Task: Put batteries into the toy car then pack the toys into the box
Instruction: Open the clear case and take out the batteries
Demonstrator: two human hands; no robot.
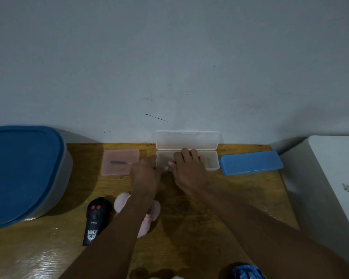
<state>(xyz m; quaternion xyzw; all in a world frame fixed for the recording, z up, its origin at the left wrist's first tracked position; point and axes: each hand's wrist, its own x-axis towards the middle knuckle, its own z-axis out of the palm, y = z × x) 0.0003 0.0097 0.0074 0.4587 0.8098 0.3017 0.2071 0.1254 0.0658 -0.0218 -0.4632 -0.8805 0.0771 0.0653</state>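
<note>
An open clear plastic case (pixel 212 166) lies at the back of the table, its lid (pixel 187 139) leaning on the wall. My right hand (pixel 189 172) rests over the case's left part, thumb and forefinger pinched on a small dark object (pixel 174 162). My left hand (pixel 143 174) is just left of the case, its fingertips meeting those of the right hand; what it holds is hidden. A black remote control (pixel 95 218) lies near the front left. A pink plush toy (pixel 121 202) sits under my left forearm. A blue toy car (pixel 248 271) shows at the bottom edge.
A pink case (pixel 120 170) with a thin screwdriver (pixel 119 162) on it lies left of the hands. A shut blue case (pixel 250 163) lies to the right. A large blue-lidded container (pixel 22 174) fills the left side. A white appliance (pixel 330 178) borders the table's right edge.
</note>
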